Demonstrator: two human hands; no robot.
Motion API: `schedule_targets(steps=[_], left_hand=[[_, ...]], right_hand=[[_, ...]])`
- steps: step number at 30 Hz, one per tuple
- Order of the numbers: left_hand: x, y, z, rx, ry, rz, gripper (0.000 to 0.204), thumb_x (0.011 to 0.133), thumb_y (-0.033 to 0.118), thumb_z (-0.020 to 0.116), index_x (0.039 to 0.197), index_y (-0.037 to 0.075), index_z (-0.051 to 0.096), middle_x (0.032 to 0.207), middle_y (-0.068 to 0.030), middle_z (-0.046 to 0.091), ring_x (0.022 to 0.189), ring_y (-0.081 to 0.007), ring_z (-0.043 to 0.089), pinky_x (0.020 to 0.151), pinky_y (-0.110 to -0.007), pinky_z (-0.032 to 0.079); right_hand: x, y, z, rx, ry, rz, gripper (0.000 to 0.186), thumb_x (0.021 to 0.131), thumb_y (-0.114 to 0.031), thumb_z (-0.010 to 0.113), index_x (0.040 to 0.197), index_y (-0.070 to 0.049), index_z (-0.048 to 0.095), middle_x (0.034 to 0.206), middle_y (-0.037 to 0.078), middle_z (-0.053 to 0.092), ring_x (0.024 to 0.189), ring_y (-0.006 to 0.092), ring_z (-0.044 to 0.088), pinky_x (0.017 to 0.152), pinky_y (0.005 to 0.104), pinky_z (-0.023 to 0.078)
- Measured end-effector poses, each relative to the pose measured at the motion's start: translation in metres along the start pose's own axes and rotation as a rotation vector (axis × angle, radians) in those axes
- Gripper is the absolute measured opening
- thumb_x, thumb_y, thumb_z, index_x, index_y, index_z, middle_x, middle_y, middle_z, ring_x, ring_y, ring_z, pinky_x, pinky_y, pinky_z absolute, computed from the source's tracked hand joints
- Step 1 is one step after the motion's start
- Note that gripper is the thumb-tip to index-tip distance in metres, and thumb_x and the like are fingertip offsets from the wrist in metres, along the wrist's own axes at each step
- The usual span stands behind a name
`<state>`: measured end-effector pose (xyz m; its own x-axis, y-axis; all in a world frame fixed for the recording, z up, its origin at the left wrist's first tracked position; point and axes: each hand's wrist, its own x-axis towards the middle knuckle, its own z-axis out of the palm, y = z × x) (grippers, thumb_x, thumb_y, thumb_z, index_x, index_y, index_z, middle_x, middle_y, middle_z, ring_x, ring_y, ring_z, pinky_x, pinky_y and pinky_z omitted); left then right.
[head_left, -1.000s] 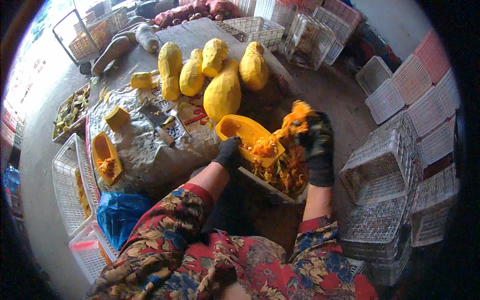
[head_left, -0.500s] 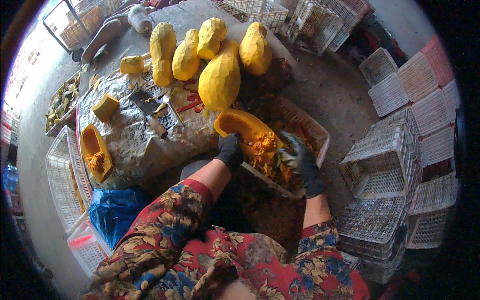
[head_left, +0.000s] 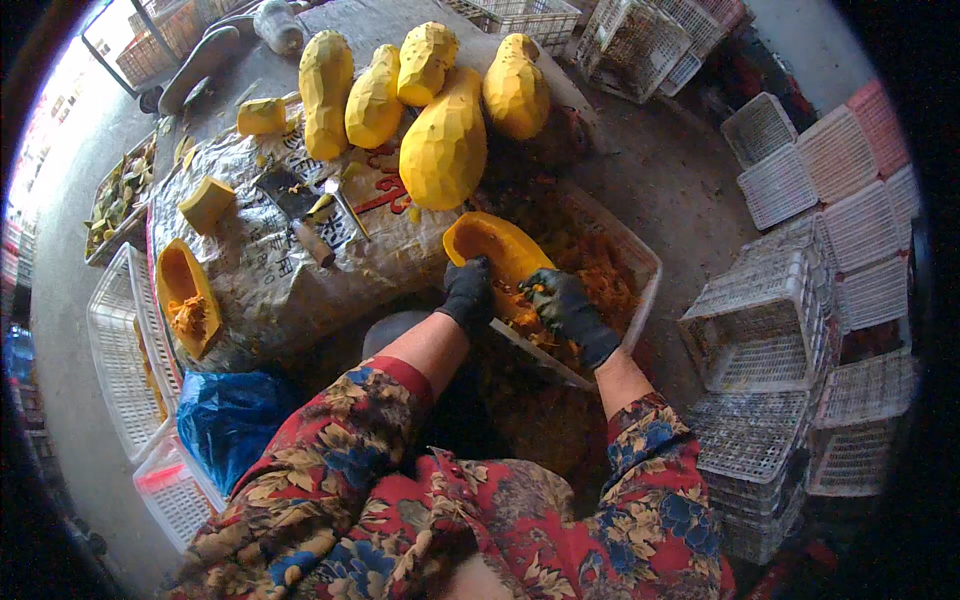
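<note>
A hollowed half of a peeled pumpkin (head_left: 505, 245) is tilted over a pale crate (head_left: 648, 290) of orange pulp and seeds. My left hand (head_left: 467, 291), in a dark glove, is closed round the near side of this half. At its lower right end my right hand (head_left: 566, 310), also gloved, curls its fingers at the hollow, with orange pulp around the fingertips. Part of the half's lower end is hidden by the hands. Another pumpkin half (head_left: 187, 305), with stringy pulp inside, lies at the left edge of the sack-covered table (head_left: 280, 300).
Several whole peeled pumpkins (head_left: 440, 150) stand along the table's far side. A cleaver (head_left: 290, 205) and a peeler (head_left: 346, 208) lie on the sacking, near two pumpkin chunks (head_left: 208, 205). Stacked plastic crates (head_left: 755, 430) are on the right; a blue bag (head_left: 228, 415) is at lower left.
My right hand has moved up and left from over the crate to the pumpkin half, its fingers curling in. The large pulp clump at the half's lower end no longer shows.
</note>
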<state>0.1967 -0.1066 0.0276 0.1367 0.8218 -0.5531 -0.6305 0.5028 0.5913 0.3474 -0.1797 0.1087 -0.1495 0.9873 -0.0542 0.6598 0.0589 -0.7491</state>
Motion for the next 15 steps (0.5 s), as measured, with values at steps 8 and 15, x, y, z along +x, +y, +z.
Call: schedule_targets(steps=[8,15], left_hand=[[-0.020,0.013,0.010,0.016,-0.107,-0.093,0.026,0.091,0.018,0.053,0.113,0.004,0.055,0.099,-0.0094,0.062,0.087,-0.0231,0.061,0.079,-0.037,0.052],[-0.010,0.006,0.006,0.009,-0.071,-0.046,0.031,0.087,0.009,0.056,0.117,0.003,0.052,0.104,-0.0132,0.061,0.089,-0.0289,0.063,0.078,-0.041,0.054]], right_hand=[[-0.018,-0.010,-0.032,0.753,0.307,0.013,0.020,0.090,-0.017,0.055,0.105,-0.006,0.062,0.102,0.004,0.066,0.070,0.0092,0.061,0.054,0.0201,0.050],[-0.034,-0.007,-0.063,1.626,0.508,-0.097,0.029,0.093,-0.015,0.056,0.121,-0.006,0.059,0.118,0.008,0.063,0.098,0.0219,0.064,0.076,0.0361,0.058]])
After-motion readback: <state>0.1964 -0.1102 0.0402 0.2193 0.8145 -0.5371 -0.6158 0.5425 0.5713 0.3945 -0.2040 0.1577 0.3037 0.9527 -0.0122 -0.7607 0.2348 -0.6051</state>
